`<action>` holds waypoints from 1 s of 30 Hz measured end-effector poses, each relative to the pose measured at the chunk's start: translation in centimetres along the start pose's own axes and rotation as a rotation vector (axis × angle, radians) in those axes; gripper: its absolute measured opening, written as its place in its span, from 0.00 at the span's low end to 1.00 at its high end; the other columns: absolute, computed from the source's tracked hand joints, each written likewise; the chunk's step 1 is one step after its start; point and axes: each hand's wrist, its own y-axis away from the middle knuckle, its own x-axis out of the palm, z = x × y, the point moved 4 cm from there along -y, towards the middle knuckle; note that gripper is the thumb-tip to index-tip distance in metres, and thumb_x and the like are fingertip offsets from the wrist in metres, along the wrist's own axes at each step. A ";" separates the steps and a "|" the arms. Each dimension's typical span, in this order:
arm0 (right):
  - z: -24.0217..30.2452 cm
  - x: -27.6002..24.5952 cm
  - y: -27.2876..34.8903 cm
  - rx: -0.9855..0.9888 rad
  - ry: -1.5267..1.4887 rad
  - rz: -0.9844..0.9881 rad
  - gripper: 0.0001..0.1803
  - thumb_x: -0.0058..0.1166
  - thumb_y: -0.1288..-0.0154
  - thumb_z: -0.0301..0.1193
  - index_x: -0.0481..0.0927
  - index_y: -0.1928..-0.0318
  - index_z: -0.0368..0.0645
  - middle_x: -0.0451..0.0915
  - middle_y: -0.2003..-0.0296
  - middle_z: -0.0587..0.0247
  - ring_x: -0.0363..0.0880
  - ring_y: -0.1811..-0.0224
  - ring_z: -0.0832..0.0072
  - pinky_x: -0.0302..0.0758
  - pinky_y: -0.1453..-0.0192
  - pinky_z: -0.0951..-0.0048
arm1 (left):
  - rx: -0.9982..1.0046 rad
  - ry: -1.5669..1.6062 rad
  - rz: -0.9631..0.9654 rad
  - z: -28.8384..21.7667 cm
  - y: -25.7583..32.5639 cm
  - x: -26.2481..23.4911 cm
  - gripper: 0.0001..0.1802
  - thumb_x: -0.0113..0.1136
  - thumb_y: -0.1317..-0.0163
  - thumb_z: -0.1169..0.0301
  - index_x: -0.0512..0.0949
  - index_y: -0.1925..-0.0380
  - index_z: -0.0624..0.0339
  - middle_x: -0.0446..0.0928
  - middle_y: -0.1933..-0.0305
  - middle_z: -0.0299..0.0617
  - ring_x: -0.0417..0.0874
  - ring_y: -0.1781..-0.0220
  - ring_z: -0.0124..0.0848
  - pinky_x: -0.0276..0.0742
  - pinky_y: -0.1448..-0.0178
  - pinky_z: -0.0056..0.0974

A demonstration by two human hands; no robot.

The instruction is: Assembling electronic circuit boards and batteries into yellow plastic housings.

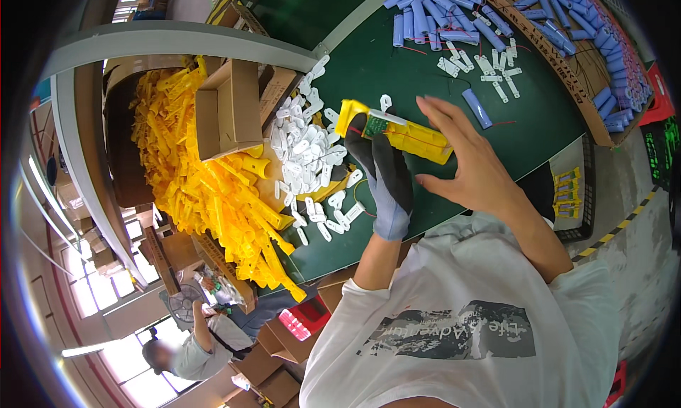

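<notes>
Yellow plastic housing (397, 130) held above the green bench (425, 74), roughly mid-frame. Long axis runs from upper left to lower right in the head view; the stepped, narrower end points left toward the heap of white tabs (308, 149), the blunt end points right. A small green circuit board (376, 125) sits in its open face, with thin red wires trailing along the body.

Left hand (386, 184), in a grey and black glove, comes up from below; grip closed around the housing's left half, fingers wrapped under and behind it. Right hand (464, 160), bare, at the housing's right end; fingers spread and only loosely curled, thumb and fingertips touching the yellow body rather than clamped round it.

Around: pile of yellow housings (213, 188) to the left, open cardboard box (227, 110) above that pile, blue battery cells (454, 18) scattered at the far side of the bench.
</notes>
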 end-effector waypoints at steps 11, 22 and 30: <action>-5.1 -3.2 4.0 0.016 0.159 0.209 0.35 0.65 0.52 0.24 0.70 0.39 0.46 0.81 0.56 0.57 0.79 0.58 0.58 0.77 0.51 0.62 | 0.547 -1.124 -0.340 -5.5 6.6 -3.0 0.40 0.66 0.52 0.81 0.58 0.39 0.71 0.62 0.38 0.55 0.63 0.35 0.46 0.58 0.31 0.46; -5.5 -4.8 3.8 0.045 0.346 0.355 0.45 0.66 0.52 0.27 0.62 0.32 0.49 0.81 0.53 0.68 0.73 0.52 0.63 0.70 0.42 0.64 | 0.714 -1.155 0.771 -0.8 2.5 4.2 0.17 0.68 0.53 0.66 0.78 0.61 0.54 0.73 0.49 0.44 0.72 0.45 0.48 0.67 0.37 0.55; -5.3 -5.9 3.3 0.053 0.401 0.374 0.37 0.66 0.51 0.28 0.70 0.38 0.48 0.78 0.55 0.62 0.73 0.50 0.61 0.71 0.44 0.63 | 0.543 -1.101 0.697 0.8 2.3 2.5 0.18 0.68 0.54 0.69 0.75 0.61 0.56 0.73 0.47 0.44 0.73 0.47 0.47 0.69 0.42 0.49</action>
